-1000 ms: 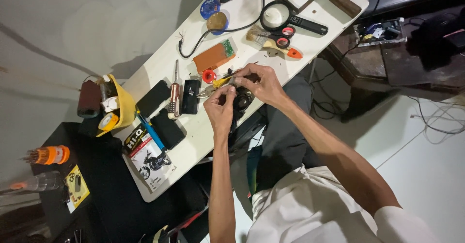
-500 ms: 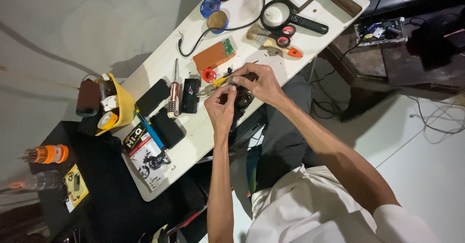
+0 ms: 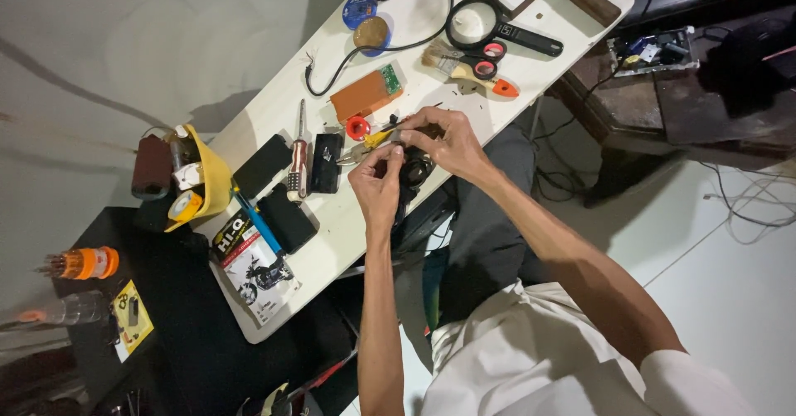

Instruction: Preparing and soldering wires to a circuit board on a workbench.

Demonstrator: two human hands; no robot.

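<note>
The grip of my left hand (image 3: 377, 186) is pinched shut on the metal tip end of a yellow-handled pair of small pliers (image 3: 365, 145), thumb and forefinger pressed together around it; the grip of my right hand (image 3: 444, 138) is curled closed over the other end of the same tool, and beneath both hands sits a small black rounded part (image 3: 414, 170) that they steady at the near edge of the white tabletop (image 3: 332, 234); I cannot tell whether the right fingers also clamp that part or only rest on it.

I judge the work to be mid-way: the tool is up and engaged, the black part is not yet set down, and nothing around it looks finished or reassembled; what is left I cannot read from here, since the contact point is hidden by my fingers.

The pliers lie across both grips, tip toward the left hand; the black part is just under the right palm, touching it.

Just beyond the hands lie a small red ring-shaped cap (image 3: 357, 126), a black rectangular battery pack (image 3: 325, 162) and a wooden-handled screwdriver (image 3: 298, 161); further out sit an orange-brown rectangular circuit board (image 3: 366, 94), a wooden-handled bristle brush (image 3: 452, 61) and a black-rimmed round magnifying glass (image 3: 474, 25); off to the left stands a yellow plastic holder (image 3: 211, 186) with tape rolls.
</note>
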